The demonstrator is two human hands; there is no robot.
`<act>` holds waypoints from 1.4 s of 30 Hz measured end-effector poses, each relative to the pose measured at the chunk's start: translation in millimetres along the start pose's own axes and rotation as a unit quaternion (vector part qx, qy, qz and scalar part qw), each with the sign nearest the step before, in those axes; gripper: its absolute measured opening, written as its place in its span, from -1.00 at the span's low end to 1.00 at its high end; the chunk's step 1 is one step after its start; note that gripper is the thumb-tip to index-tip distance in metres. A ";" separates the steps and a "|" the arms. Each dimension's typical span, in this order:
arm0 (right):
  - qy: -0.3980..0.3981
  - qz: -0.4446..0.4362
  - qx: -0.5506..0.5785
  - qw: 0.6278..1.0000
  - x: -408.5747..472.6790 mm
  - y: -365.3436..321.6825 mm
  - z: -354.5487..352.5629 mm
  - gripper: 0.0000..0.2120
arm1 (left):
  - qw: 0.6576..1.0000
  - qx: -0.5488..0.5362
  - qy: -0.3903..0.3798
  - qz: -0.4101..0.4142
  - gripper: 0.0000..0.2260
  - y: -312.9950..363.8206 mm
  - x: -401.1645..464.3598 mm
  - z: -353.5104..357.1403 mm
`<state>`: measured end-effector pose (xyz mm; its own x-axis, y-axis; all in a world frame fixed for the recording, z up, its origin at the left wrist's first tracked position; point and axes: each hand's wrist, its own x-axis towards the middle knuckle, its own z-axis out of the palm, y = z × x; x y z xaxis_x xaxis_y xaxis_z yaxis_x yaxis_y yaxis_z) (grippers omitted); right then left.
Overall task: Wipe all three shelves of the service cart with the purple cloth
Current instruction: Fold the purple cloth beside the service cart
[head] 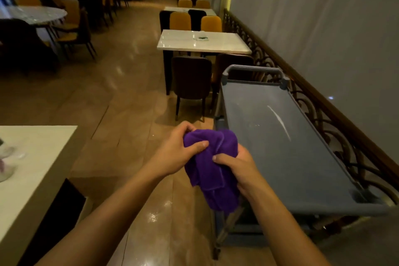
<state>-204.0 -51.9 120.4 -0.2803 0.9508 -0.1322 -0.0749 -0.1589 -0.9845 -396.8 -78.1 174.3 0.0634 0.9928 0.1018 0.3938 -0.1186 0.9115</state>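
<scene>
A purple cloth (210, 170) hangs bunched in front of me, held by both hands. My left hand (174, 151) grips its upper left part, thumb pressed on the fabric. My right hand (237, 167) clutches its right side. The hands and cloth are just left of the grey service cart (287, 147), level with its top shelf, not touching it. The top shelf is bare with a pale streak across it. The lower shelves are mostly hidden under the top one; only a dark edge shows at the near end.
A dark ornate railing (336, 127) and a curtained wall run along the cart's right side. A white table (200, 42) with dark and yellow chairs stands beyond the cart. Another white table (36, 157) with glassware is at my left. Glossy brown floor lies between.
</scene>
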 end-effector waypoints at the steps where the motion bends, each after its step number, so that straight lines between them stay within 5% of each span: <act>1: 0.001 -0.006 -0.014 1.000 10.6 -3.8 5.4 -0.45 | 1.000 0.003 -0.003 -0.010 -0.71 -3.5 7.9 -9.3; 7: -0.034 -0.039 -0.043 0.998 87.5 -28.3 12.8 -0.46 | 0.992 0.037 -0.118 -0.022 -0.48 -11.1 89.4 -44.0; 14: -0.026 -0.122 -0.027 0.992 212.8 -62.7 1.2 -0.47 | 0.988 0.076 0.015 0.132 -0.82 -21.6 228.4 -40.9; 22: -0.067 -0.087 0.310 0.944 311.7 -89.5 -54.9 -0.21 | 0.973 -0.048 -0.080 0.209 -0.84 12.8 368.5 -55.7; 25: -0.060 -0.084 0.348 0.932 344.6 -87.0 -66.3 -0.35 | 0.971 -0.125 -0.091 0.182 -0.86 11.0 422.1 -40.9; 29: -0.050 -0.113 0.413 0.902 385.1 -95.3 -77.6 0.01 | 0.973 -0.121 -0.091 0.173 -0.86 -6.2 497.9 -14.2; 32: 0.052 -0.110 0.354 0.927 419.5 -100.6 -93.2 0.09 | 0.973 -0.096 -0.042 0.206 -0.85 -26.4 551.8 7.8; 35: 0.180 -0.104 0.228 0.951 461.6 -110.0 -97.1 -0.18 | 0.964 -0.045 -0.033 0.259 -0.81 -38.1 602.1 29.6; 38: 0.338 -0.097 0.184 0.918 493.4 -108.2 -101.2 -0.33 | 0.953 -0.015 -0.069 0.294 -0.83 -44.3 640.4 47.7; 42: 0.456 -0.082 0.184 0.867 506.9 -92.9 -118.4 -0.46 | 0.934 -0.009 -0.164 0.318 -0.88 -56.0 681.0 75.7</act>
<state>-225.8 476.3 131.1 0.6231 0.7576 -0.1944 -0.3886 0.0842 -0.9176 -306.2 603.3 162.4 0.5574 0.6622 0.5008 0.1654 -0.6797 0.7146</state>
